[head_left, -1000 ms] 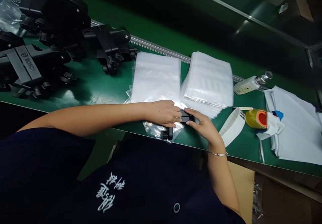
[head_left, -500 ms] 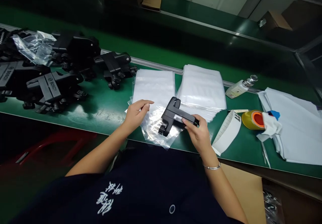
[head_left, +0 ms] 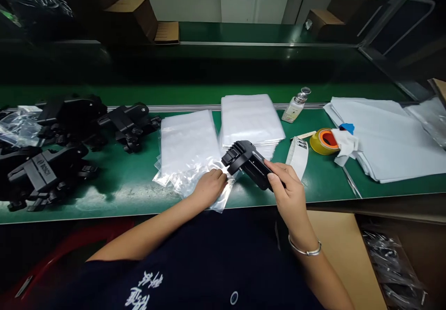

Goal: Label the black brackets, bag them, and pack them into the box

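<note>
My right hand (head_left: 287, 187) is closed around a black plastic part (head_left: 247, 161), held just above the green table (head_left: 114, 194) near its front edge. My left hand (head_left: 209, 187) pinches the top clear plastic bag (head_left: 200, 175) lying at the near end of a stack of bags (head_left: 186, 142); its fingers are bent onto the film. The part's ribbed end points toward that bag, close to my left fingers.
A second stack of bags (head_left: 251, 119) lies behind the part. Several black parts (head_left: 52, 170) sit at the left. To the right are a label roll (head_left: 299, 154), yellow tape (head_left: 322, 141), a small bottle (head_left: 295, 106) and white sheets (head_left: 383, 133). Cardboard boxes (head_left: 139, 15) stand behind.
My right hand lifted the black part off the bag and turned it. My left hand left the part and came down onto the top bag. The camera view tilted up.
</note>
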`<state>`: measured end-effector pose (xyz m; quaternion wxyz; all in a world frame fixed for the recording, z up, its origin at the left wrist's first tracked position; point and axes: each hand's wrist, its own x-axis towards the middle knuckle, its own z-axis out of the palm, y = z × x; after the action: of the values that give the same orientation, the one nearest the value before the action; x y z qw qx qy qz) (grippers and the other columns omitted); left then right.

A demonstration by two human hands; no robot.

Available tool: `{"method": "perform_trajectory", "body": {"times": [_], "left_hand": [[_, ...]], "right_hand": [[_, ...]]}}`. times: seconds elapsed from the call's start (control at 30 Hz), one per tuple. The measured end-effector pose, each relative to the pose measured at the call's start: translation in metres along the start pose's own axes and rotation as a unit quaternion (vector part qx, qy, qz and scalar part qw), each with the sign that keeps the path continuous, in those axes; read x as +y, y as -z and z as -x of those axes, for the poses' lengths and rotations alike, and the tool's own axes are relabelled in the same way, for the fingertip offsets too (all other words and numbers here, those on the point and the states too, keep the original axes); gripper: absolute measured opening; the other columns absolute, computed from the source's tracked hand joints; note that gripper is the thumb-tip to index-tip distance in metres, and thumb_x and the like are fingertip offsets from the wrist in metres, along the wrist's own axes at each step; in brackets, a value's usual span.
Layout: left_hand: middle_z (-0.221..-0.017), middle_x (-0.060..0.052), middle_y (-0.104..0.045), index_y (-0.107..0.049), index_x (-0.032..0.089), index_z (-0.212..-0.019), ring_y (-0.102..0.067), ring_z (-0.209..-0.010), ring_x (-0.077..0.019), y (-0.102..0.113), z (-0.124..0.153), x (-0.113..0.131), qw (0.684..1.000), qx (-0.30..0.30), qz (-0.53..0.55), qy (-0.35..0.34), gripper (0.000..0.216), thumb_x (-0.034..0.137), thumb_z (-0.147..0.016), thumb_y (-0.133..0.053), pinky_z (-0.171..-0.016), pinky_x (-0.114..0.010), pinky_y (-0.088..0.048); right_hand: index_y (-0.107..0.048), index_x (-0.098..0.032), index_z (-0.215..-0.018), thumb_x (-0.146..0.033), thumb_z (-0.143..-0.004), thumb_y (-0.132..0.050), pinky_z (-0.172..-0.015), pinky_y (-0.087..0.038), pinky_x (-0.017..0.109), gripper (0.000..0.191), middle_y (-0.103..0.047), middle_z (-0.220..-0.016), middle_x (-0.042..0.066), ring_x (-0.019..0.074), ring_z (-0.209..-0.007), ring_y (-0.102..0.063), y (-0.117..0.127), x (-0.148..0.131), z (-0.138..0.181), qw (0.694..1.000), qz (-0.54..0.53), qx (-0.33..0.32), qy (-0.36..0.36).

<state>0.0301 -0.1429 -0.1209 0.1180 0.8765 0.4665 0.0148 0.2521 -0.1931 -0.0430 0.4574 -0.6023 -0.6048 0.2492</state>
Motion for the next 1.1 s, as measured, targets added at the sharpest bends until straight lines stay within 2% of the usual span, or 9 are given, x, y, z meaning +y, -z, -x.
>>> {"method": "perform_trajectory", "body": {"times": [0.17, 0.37, 0.43, 0.53, 0.67, 0.73, 0.8, 1.0, 1.1], "left_hand": [[-0.093, -0.013, -0.064, -0.063, 0.017, -0.093, -0.062, -0.093, -0.0307, 0.001, 0.010, 0.003, 0.998, -0.029, -0.027, 0.038, 0.032, 0.046, -0.094, -0.051, -0.068, -0.038, -0.049], [-0.085, -0.009, -0.067, -0.065, 0.018, -0.088, -0.065, -0.082, -0.0240, 0.016, 0.011, -0.017, 0.998, -0.029, -0.008, 0.048, 0.025, 0.020, -0.094, -0.041, -0.069, -0.035, -0.051], [-0.089, -0.011, -0.069, -0.067, 0.017, -0.093, -0.066, -0.085, -0.0255, 0.028, 0.014, -0.028, 1.000, 0.013, -0.005, 0.028, 0.028, 0.017, -0.093, -0.039, -0.073, -0.038, -0.053], [-0.113, -0.014, -0.069, -0.066, 0.018, -0.112, -0.066, -0.102, -0.0279, 0.035, 0.021, -0.025, 0.995, 0.050, 0.023, -0.078, 0.035, 0.019, -0.095, -0.035, -0.086, -0.043, -0.054], [-0.152, -0.015, -0.043, -0.039, 0.019, -0.147, -0.048, -0.135, -0.0299, 0.009, 0.026, 0.012, 0.981, -0.048, 0.091, -0.166, 0.052, 0.035, -0.097, -0.042, -0.106, -0.046, -0.046], [-0.158, -0.016, -0.031, -0.026, 0.018, -0.153, -0.032, -0.145, -0.0321, -0.009, 0.022, 0.029, 0.971, -0.088, 0.097, -0.199, 0.068, 0.048, -0.096, -0.046, -0.116, -0.052, -0.032], [-0.159, -0.016, -0.028, -0.023, 0.018, -0.155, -0.025, -0.148, -0.0326, -0.021, 0.012, 0.035, 0.964, -0.105, 0.093, -0.228, 0.074, 0.056, -0.095, -0.044, -0.119, -0.056, -0.020], [-0.157, -0.017, -0.033, -0.032, 0.018, -0.151, -0.028, -0.147, -0.0324, -0.019, -0.027, 0.013, 0.991, -0.047, 0.064, -0.104, 0.062, 0.049, -0.097, -0.041, -0.118, -0.059, -0.017], [-0.154, -0.016, -0.039, -0.035, 0.019, -0.148, -0.034, -0.144, -0.0298, -0.023, -0.024, 0.010, 0.986, -0.009, 0.101, -0.132, 0.059, 0.044, -0.096, -0.046, -0.119, -0.053, -0.025]], "right_hand": [[-0.068, -0.031, -0.122, -0.034, -0.096, -0.052, -0.090, -0.053, 0.037, 0.031, -0.062, -0.112, 0.006, 0.0213, -0.105, -0.062, 0.010, 0.001, 0.006, 0.999, 0.014, 0.022, 0.026], [-0.068, -0.031, -0.121, -0.035, -0.096, -0.052, -0.091, -0.053, 0.038, 0.030, -0.063, -0.112, 0.006, 0.0212, -0.105, -0.062, 0.018, 0.000, 0.008, 1.000, -0.007, 0.026, 0.013], [-0.068, -0.032, -0.121, -0.035, -0.096, -0.052, -0.091, -0.053, 0.037, 0.029, -0.063, -0.112, 0.006, 0.0208, -0.105, -0.062, 0.020, 0.001, 0.009, 0.999, -0.004, 0.029, 0.018], [-0.068, -0.032, -0.121, -0.035, -0.096, -0.053, -0.090, -0.053, 0.037, 0.029, -0.064, -0.112, 0.006, 0.0211, -0.105, -0.062, 0.023, 0.004, 0.010, 0.999, -0.001, 0.039, 0.017], [-0.069, -0.031, -0.119, -0.036, -0.095, -0.054, -0.090, -0.053, 0.038, 0.029, -0.065, -0.114, 0.006, 0.0220, -0.105, -0.062, 0.027, 0.010, 0.009, 0.999, -0.009, 0.047, 0.003], [-0.068, -0.032, -0.120, -0.037, -0.095, -0.054, -0.090, -0.053, 0.037, 0.029, -0.065, -0.116, 0.005, 0.0224, -0.107, -0.062, 0.029, 0.013, 0.008, 0.999, -0.018, 0.046, -0.004], [-0.068, -0.032, -0.120, -0.038, -0.095, -0.054, -0.091, -0.053, 0.037, 0.029, -0.065, -0.117, 0.005, 0.0229, -0.109, -0.062, 0.032, 0.018, 0.007, 0.998, -0.032, 0.044, -0.007], [-0.071, -0.029, -0.115, -0.046, -0.091, -0.057, -0.093, -0.052, 0.043, 0.032, -0.069, -0.116, 0.008, 0.0269, -0.110, -0.062, 0.038, 0.048, 0.007, 0.993, -0.113, 0.042, -0.019], [-0.071, -0.028, -0.111, -0.050, -0.087, -0.059, -0.092, -0.054, 0.047, 0.035, -0.071, -0.112, 0.009, 0.0281, -0.104, -0.066, 0.036, 0.070, 0.009, 0.983, -0.173, 0.050, -0.028]]}}
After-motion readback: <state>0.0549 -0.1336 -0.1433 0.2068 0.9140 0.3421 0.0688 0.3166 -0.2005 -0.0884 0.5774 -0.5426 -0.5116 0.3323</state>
